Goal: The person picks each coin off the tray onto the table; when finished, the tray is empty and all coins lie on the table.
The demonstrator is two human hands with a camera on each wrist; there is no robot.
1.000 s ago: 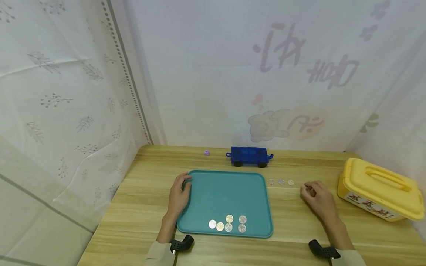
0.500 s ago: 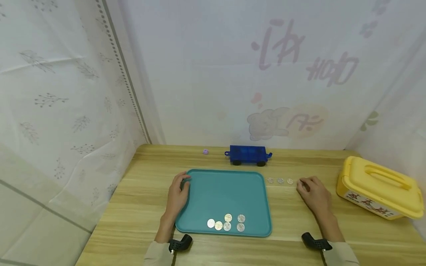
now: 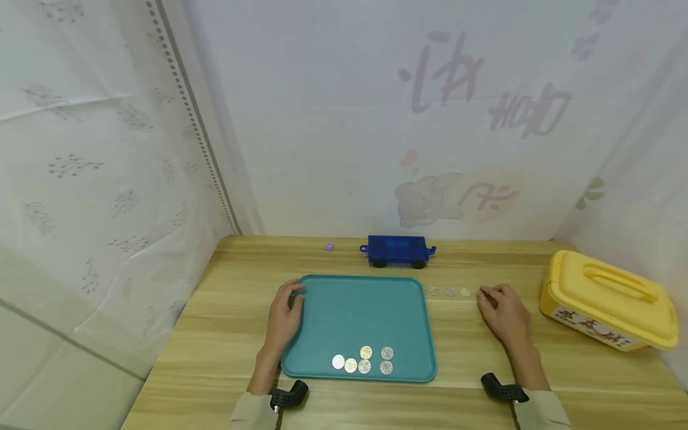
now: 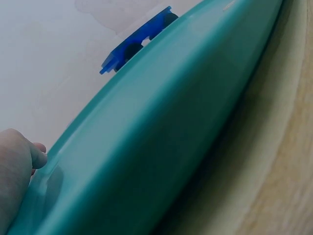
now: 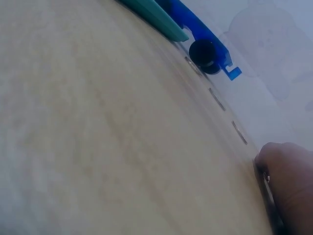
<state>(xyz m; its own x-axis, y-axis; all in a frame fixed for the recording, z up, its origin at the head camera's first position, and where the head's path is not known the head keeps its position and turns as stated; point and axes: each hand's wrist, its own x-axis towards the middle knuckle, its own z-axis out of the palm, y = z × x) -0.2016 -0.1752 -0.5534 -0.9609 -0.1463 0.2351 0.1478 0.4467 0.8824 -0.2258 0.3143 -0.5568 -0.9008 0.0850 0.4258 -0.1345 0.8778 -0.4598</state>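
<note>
A teal tray (image 3: pixel 360 313) lies on the wooden table. My left hand (image 3: pixel 283 319) rests at its left rim, fingers loosely bent over the edge. In the left wrist view the thumb (image 4: pixel 38 155) is at the rim. Several round metallic coins (image 3: pixel 365 352) lie flat near the tray's front edge. Right of the tray, 3 more coins (image 3: pixel 449 291) form a row on the table. At the row's right end my right hand (image 3: pixel 506 316) pinches a coin (image 5: pixel 266 177) low at the tabletop; the fingers hide most of it.
Behind the tray stands a blue toy wagon (image 3: pixel 398 249) with black wheels. A small purple piece (image 3: pixel 329 246) sits to its left. A yellow lidded box (image 3: pixel 610 298) with a handle stands at the right. White patterned cloth (image 3: pixel 312 119) hangs behind the table.
My right hand has moved left, closer to the row of coins, and has lowered toward the table. The left hand stays at the tray's rim. The head view has shifted slightly.
</note>
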